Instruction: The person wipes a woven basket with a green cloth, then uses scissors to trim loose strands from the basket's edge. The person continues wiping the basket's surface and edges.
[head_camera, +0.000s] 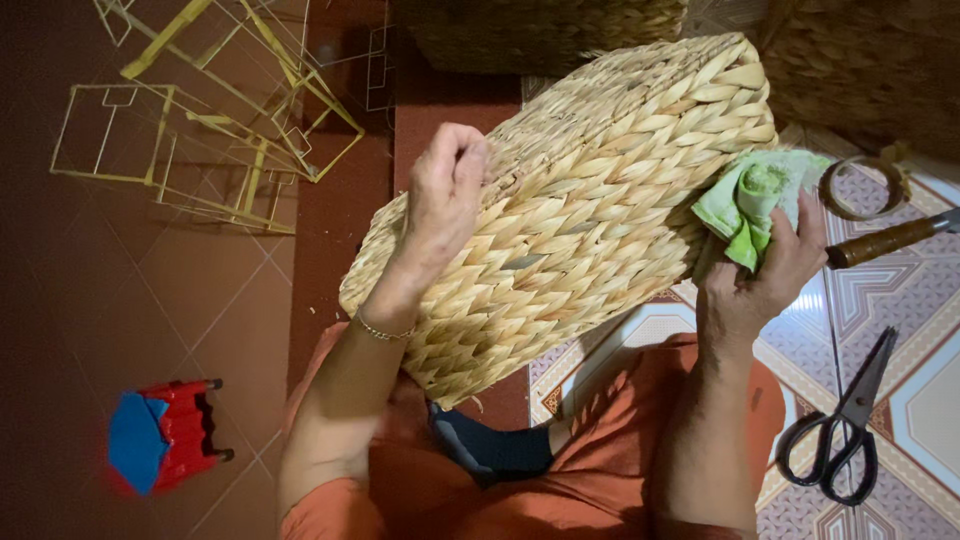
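A large woven straw basket (590, 200) lies tilted across my lap, its braided side facing up. My left hand (447, 190) rests on its upper left side with the fingers curled over the edge, gripping it. A thin bracelet circles that wrist. My right hand (775, 262) holds a crumpled green cloth (752, 200) pressed against the basket's right end.
Black-handled scissors (842, 432) lie on the patterned floor at right. A roll of tape (862, 187) and a brown-handled tool (890, 240) sit above them. More woven baskets (540, 30) stand behind. Yellow wire frames (215, 120) lie at upper left, a small red stool (165, 435) at lower left.
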